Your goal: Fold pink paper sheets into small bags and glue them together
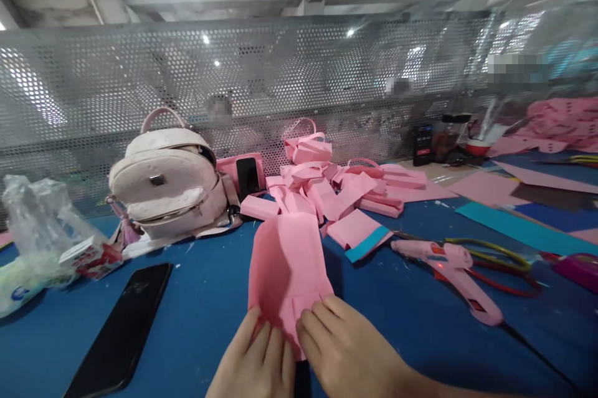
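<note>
A pink sheet of card (299,255), bent up along its sides, lies in front of me on the blue table. My left hand (259,354) is closed on its near left edge, with the fingers curled over the card. Close beside it, my right hand (346,345) grips the near right edge, its fingers bent onto the card's inner face. Both thumbs are hidden. Just beyond the card sits a folded pink piece with a blue strip (369,245). To the right rests a pink glue gun (448,264), its cord running toward the lower right.
Scissors (504,261) lie behind the glue gun. A heap of pink paper pieces (322,186) stands ahead, beside a white backpack (172,180). At left are a black phone (126,323), a small box (93,258) and a plastic bag (37,242). A perforated metal panel (280,68) closes the back.
</note>
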`<state>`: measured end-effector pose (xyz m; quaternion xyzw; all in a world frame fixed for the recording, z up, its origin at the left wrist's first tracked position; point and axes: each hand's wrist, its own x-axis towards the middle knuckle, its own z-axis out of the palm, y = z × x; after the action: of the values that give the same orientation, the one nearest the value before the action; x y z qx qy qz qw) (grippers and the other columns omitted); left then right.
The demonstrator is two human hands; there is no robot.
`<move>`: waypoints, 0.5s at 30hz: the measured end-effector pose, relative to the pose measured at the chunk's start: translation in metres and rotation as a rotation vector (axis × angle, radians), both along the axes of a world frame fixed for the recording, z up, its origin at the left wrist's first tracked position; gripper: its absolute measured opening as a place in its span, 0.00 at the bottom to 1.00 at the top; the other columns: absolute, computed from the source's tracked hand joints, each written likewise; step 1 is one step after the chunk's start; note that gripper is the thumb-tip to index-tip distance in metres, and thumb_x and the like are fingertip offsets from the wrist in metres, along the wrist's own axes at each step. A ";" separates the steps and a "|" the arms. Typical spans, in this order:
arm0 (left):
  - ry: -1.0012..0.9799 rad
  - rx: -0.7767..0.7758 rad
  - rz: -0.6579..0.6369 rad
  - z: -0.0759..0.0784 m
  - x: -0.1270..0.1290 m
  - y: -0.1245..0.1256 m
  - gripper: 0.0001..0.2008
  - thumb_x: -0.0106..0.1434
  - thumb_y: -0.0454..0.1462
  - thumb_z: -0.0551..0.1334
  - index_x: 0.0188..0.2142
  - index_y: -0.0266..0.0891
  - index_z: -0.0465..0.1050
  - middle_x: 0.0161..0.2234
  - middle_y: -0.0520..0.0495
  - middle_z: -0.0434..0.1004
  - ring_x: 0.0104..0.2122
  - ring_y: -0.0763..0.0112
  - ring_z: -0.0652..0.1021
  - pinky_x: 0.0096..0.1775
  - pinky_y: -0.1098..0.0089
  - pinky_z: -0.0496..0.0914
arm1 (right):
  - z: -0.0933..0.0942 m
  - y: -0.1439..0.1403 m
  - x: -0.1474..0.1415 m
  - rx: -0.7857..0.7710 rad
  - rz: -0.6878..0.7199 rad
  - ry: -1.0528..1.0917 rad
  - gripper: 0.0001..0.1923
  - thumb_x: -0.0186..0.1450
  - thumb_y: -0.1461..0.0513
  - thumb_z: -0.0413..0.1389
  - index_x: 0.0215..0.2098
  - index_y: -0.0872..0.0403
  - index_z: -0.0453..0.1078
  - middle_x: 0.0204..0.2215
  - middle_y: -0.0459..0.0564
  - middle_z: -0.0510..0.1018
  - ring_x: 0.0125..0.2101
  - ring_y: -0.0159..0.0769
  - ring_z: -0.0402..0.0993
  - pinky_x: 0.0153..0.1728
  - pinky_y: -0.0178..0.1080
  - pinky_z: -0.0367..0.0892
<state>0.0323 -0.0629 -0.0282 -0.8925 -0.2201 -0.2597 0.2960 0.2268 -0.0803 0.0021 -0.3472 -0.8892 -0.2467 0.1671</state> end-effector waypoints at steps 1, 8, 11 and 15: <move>0.000 -0.001 0.002 -0.002 0.000 -0.001 0.08 0.67 0.30 0.55 0.35 0.37 0.74 0.27 0.48 0.77 0.28 0.66 0.76 0.51 0.58 0.69 | -0.001 0.000 0.000 0.004 -0.010 -0.009 0.05 0.58 0.70 0.56 0.31 0.57 0.73 0.27 0.50 0.77 0.26 0.39 0.66 0.32 0.43 0.59; -0.004 0.066 -0.035 -0.003 0.002 -0.003 0.08 0.66 0.30 0.56 0.36 0.37 0.75 0.30 0.46 0.80 0.30 0.66 0.77 0.50 0.59 0.70 | -0.002 -0.003 0.000 0.008 0.010 -0.041 0.04 0.60 0.68 0.57 0.32 0.57 0.75 0.27 0.50 0.77 0.26 0.39 0.66 0.31 0.43 0.60; -0.031 0.072 -0.074 0.011 0.005 0.001 0.11 0.66 0.29 0.54 0.36 0.37 0.75 0.30 0.46 0.80 0.30 0.67 0.76 0.45 0.61 0.71 | 0.001 -0.001 0.000 -0.005 0.047 -0.036 0.05 0.59 0.68 0.58 0.33 0.58 0.75 0.27 0.49 0.77 0.26 0.39 0.65 0.31 0.43 0.60; -0.077 0.007 -0.130 0.042 0.001 0.018 0.17 0.69 0.28 0.49 0.32 0.37 0.74 0.25 0.47 0.76 0.27 0.67 0.73 0.43 0.60 0.72 | 0.018 0.009 0.006 0.023 0.115 0.035 0.07 0.63 0.70 0.55 0.30 0.57 0.73 0.24 0.47 0.75 0.25 0.37 0.65 0.32 0.42 0.58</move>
<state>0.0334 -0.0448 0.0142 -0.8932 -0.1719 -0.3135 0.2728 0.2330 -0.0716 0.0201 -0.2977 -0.9018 -0.2406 0.2006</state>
